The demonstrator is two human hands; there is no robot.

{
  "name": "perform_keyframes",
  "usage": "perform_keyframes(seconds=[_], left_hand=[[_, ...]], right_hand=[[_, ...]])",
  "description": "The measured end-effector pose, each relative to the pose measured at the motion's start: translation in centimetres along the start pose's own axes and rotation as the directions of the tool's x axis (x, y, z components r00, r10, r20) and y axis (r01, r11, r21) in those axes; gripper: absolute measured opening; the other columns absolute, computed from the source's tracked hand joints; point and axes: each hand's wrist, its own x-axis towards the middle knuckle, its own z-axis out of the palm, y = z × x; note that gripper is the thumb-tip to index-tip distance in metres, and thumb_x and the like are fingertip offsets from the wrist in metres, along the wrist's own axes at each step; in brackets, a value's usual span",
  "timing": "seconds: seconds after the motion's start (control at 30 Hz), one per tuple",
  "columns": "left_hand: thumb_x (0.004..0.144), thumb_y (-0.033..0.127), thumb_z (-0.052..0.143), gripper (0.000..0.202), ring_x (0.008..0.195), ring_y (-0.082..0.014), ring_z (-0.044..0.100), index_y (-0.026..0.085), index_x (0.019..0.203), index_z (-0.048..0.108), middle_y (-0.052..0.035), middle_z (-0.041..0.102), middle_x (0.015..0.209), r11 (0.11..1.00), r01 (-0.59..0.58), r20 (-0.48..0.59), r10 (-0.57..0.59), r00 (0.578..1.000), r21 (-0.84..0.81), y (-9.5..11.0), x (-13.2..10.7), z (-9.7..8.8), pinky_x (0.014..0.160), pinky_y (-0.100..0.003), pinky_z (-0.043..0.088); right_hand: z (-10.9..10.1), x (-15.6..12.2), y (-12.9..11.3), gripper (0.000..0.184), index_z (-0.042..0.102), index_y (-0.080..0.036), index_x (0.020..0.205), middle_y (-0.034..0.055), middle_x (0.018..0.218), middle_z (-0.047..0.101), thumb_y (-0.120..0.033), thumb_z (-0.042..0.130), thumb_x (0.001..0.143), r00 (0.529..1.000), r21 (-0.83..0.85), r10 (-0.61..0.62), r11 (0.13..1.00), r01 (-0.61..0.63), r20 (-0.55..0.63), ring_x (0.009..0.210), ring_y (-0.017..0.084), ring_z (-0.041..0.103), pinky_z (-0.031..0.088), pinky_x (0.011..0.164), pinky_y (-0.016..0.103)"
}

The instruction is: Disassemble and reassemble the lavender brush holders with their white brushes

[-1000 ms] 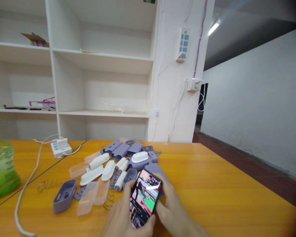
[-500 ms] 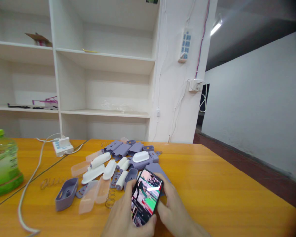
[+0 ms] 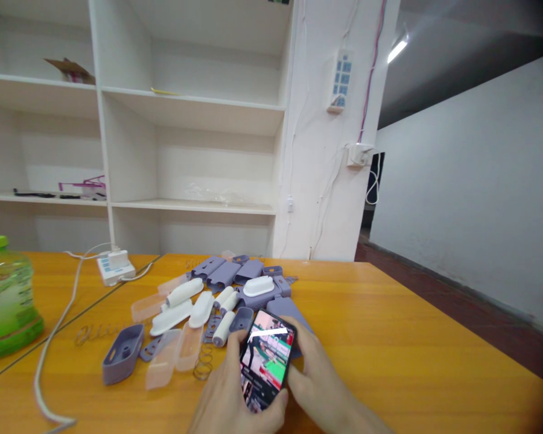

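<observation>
Plainly, left hand (image 3: 224,386) and right hand (image 3: 313,369) clasp the phone (image 3: 268,364) — a slackened grip could drop it onto the worktop (image 3: 384,337).

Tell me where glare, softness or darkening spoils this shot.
Head view: a white glare streak crosses the upper part of the phone's screen; head view: the ceiling tube light is burnt out to white; head view: the print on the green-lidded jar is too soft to read; head view: both right-hand corners fall dark.
</observation>
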Motion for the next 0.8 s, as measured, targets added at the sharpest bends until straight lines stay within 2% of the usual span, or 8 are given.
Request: perform_keyframes(seconds=[0.2, 0.3, 0.37, 0.43, 0.5, 0.57, 0.73, 0.8], left_hand=[[0.069, 0.033, 0.066, 0.057, 0.083, -0.0324, 0.075, 0.023, 0.118, 0.041, -0.0072, 0.076, 0.089, 0.999, 0.012, -0.011, -0.012, 1.0, -0.03, 0.3, -0.1, 0.1, 0.071, -0.036, 0.054], [0.069, 0.035, 0.068, 0.055, 0.085, -0.0311, 0.075, 0.023, 0.115, 0.041, -0.0063, 0.076, 0.092, 0.993, 0.035, -0.049, -0.041, 0.998, -0.115, 0.1, 0.3, 0.1, 0.076, -0.038, 0.054], [0.07, 0.041, 0.071, 0.055, 0.093, -0.0317, 0.074, 0.023, 0.112, 0.041, -0.0075, 0.076, 0.099, 0.977, 0.074, -0.111, -0.097, 0.989, -0.201, -0.3, 0.7, 0.0, 0.081, -0.04, 0.054], [0.07, 0.048, 0.074, 0.059, 0.098, -0.0326, 0.073, 0.022, 0.112, 0.042, -0.0091, 0.075, 0.103, 0.951, 0.111, -0.162, -0.163, 0.973, -0.288, -0.8, 1.3, -0.2, 0.084, -0.041, 0.054], [0.07, 0.055, 0.076, 0.066, 0.098, -0.0333, 0.073, 0.021, 0.114, 0.041, -0.0111, 0.075, 0.103, 0.928, 0.134, -0.18, -0.206, 0.962, -0.347, -1.1, 1.8, -0.5, 0.085, -0.043, 0.055], [0.072, 0.061, 0.075, 0.069, 0.099, -0.0331, 0.073, 0.019, 0.115, 0.041, -0.0132, 0.074, 0.104, 0.902, 0.159, -0.165, -0.242, 0.956, -0.402, -1.1, 2.0, -0.8, 0.086, -0.043, 0.055], [0.088, 0.071, 0.051, 0.055, 0.104, -0.0278, 0.072, 0.023, 0.116, 0.047, -0.0102, 0.073, 0.116, 0.771, 0.311, -0.046, -0.401, 0.915, -0.555, -0.2, 1.6, -1.3, 0.078, -0.037, 0.058], [0.092, 0.071, 0.044, 0.054, 0.101, -0.0282, 0.074, 0.023, 0.116, 0.049, -0.0115, 0.072, 0.116, 0.791, 0.286, -0.071, -0.381, 0.922, -0.541, -0.3, 1.5, -1.1, 0.071, -0.036, 0.06]], right_hand=[[0.0, 0.1, -0.3, 0.043, 0.064, -0.024, 0.128, 0.0072, 0.125, 0.067, -0.012, 0.061, 0.088, 1.0, -0.017, -0.006, 1.0, 0.005, -0.007, 0.118, 0.027, 0.061, 0.049, 0.101, 0.039], [-0.1, 0.2, -0.3, 0.032, 0.07, -0.021, 0.118, 0.0073, 0.112, 0.07, -0.014, 0.058, 0.089, 1.0, -0.007, 0.004, 1.0, -0.005, -0.021, 0.103, 0.025, 0.064, 0.053, 0.095, 0.038], [0.2, -0.1, -0.2, 0.027, 0.071, -0.019, 0.113, 0.0075, 0.105, 0.071, -0.02, 0.055, 0.092, 0.998, 0.107, 0.063, 0.992, -0.062, -0.002, 0.091, 0.023, 0.066, 0.056, 0.086, 0.037], [1.0, -0.6, -0.1, 0.032, 0.067, -0.02, 0.121, 0.0082, 0.108, 0.07, -0.032, 0.057, 0.093, 0.981, 0.348, 0.154, 0.919, -0.186, 0.119, 0.082, 0.022, 0.069, 0.059, 0.074, 0.036], [2.3, -1.1, -0.1, 0.052, 0.058, -0.025, 0.133, 0.0086, 0.117, 0.069, -0.044, 0.068, 0.086, 0.936, 0.579, 0.181, 0.745, -0.331, 0.302, 0.081, 0.022, 0.072, 0.06, 0.069, 0.036], [3.8, -1.4, -0.1, 0.081, 0.05, -0.029, 0.14, 0.0072, 0.121, 0.069, -0.041, 0.086, 0.068, 0.913, 0.702, 0.129, 0.601, -0.382, 0.387, 0.093, 0.026, 0.073, 0.06, 0.08, 0.04], [5.8, -1.2, -0.2, 0.092, 0.044, -0.028, 0.141, 0.0056, 0.112, 0.073, -0.032, 0.091, 0.062, 0.929, 0.769, 0.137, 0.528, -0.361, 0.342, 0.101, 0.03, 0.073, 0.052, 0.099, 0.052], [5.8, -1.1, -0.1, 0.096, 0.044, -0.027, 0.141, 0.0058, 0.112, 0.073, -0.03, 0.092, 0.058, 0.924, 0.758, 0.161, 0.533, -0.376, 0.346, 0.101, 0.031, 0.073, 0.052, 0.098, 0.053]])
